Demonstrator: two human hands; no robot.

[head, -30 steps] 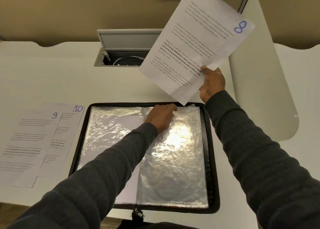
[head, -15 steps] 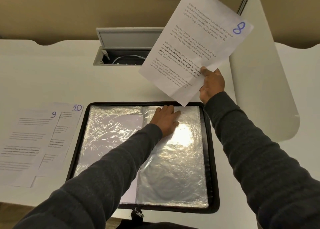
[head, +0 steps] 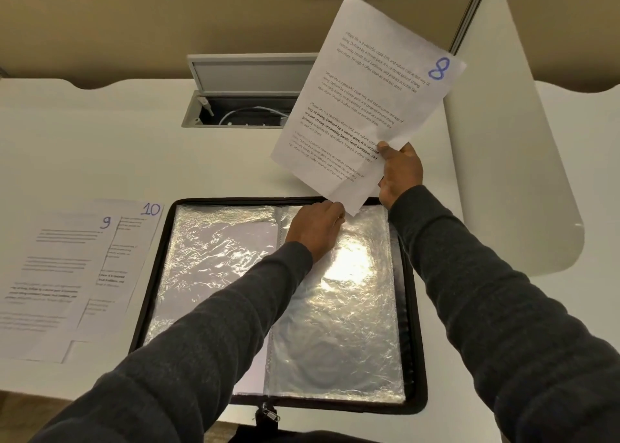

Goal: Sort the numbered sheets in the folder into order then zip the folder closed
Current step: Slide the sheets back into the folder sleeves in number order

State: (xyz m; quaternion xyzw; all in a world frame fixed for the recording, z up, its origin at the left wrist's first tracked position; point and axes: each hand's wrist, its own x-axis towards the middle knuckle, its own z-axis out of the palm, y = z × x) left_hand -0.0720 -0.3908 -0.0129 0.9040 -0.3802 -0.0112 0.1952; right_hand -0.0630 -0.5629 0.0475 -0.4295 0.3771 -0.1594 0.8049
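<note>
The folder (head: 416, 358) lies open under your left hand (head: 315, 231), which rests on the right-hand plastic sleeve (head: 345, 325) with fingers bent at its top edge. Whether they pinch the opening, I cannot tell. If that mouth is not held apart, the paper will likely buckle against it. Your right hand (head: 401, 170) pinches sheet 8 (head: 365, 100) by its lower edge, just beyond your left fingertips; held so, it may flop or crease. Sheet 9 (head: 57, 274) and sheet 10 (head: 141, 234) lie well left of your left hand; misfiling them would break the order.
</note>
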